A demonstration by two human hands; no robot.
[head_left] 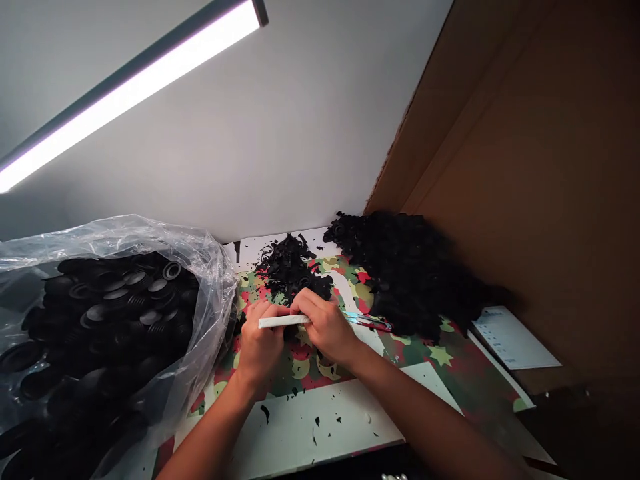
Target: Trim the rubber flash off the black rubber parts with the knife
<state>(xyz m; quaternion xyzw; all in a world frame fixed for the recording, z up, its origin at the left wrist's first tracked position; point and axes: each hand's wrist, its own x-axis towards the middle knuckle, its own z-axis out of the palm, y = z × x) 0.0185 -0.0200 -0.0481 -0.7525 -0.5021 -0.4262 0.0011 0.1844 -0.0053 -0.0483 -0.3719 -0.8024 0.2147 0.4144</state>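
Note:
Both of my hands meet over a patterned sheet in the middle of the table. My right hand [327, 328] is closed round a slim white stick [275, 321], whose flat end points left across my left hand. My left hand [263, 337] has its fingers curled in against the right fingertips; whatever they pinch is hidden. Just beyond the hands lies a small heap of black shavings and rings [287, 267]. A thin shiny tool with a red end [373, 322] rests to the right of my right hand, partly hidden by it.
At left, a clear plastic bag [213, 267] holds many black ribbed rubber parts [120, 320]. A large black pile [415, 273] spreads at the back right, by a cardboard wall [525, 167]. White board [300, 433] with scraps lies in front; a printed card [515, 340] lies right.

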